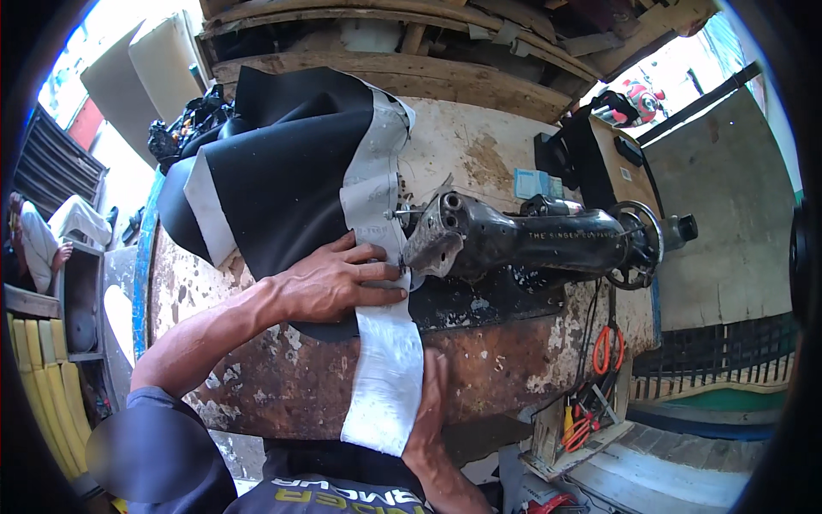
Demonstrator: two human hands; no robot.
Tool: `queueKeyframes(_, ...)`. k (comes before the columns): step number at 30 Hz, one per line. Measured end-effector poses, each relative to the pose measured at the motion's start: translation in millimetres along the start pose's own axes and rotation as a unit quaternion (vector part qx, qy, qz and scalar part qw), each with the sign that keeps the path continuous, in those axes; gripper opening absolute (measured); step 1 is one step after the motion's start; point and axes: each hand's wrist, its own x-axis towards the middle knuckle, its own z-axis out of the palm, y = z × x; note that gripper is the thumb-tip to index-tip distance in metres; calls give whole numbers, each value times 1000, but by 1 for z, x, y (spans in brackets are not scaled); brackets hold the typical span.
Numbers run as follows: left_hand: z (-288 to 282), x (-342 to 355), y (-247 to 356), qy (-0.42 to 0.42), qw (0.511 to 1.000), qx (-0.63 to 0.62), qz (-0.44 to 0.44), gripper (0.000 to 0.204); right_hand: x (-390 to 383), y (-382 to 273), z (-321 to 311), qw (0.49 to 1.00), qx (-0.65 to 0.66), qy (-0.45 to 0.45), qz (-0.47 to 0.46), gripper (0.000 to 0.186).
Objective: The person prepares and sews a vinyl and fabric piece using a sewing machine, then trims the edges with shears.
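Observation:
A black sewing machine (pixel 531 240) stands on a worn table (pixel 257 385), its head over a pale strip (pixel 381 377) that runs toward me. Black sheet material (pixel 282 171) with pale backing lies left of it. My left hand (pixel 347 278) rests on the material beside the needle area, fingers spread and lying on the strip. My right hand (pixel 424 411) is at the strip's right edge near the table front, partly behind it; its grip is hidden.
Orange-handled scissors (pixel 608 347) hang at the table's right, above more tools (pixel 578 428). A black object (pixel 552 154) and blue paper (pixel 531 184) lie behind the machine. At far left sits another person (pixel 51 231), beside yellow foam pieces (pixel 47 385). A board (pixel 711 214) stands right.

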Motion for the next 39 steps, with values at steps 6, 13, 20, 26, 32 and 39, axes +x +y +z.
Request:
queueKeyframes(6, 13, -4, -4, 37, 999, -6, 4, 74, 39, 8, -1, 960, -178, 69, -207, 44)
queueKeyframes(13, 15, -4, 0, 26, 999, -5, -21, 76, 31, 13, 27, 958, -183, 58, -212, 43)
queueKeyframes(20, 13, -5, 6, 28, 998, -11, -51, 77, 32, 12, 22, 964, -171, 37, -200, 45)
queueKeyframes(26, 15, 0, 28, 76, 988, -32, -127, 71, 39, 22, 5, 974, -116, 9, -192, 51)
queueKeyframes(32, 10, -3, 30, 106, 981, -129, -104, 75, 41, 27, 3, 979, -77, 19, -185, 58)
queueKeyframes(39, 11, -7, 25, 103, 978, -133, -125, 76, 19, 3, 30, 969, -154, 62, -181, 46)
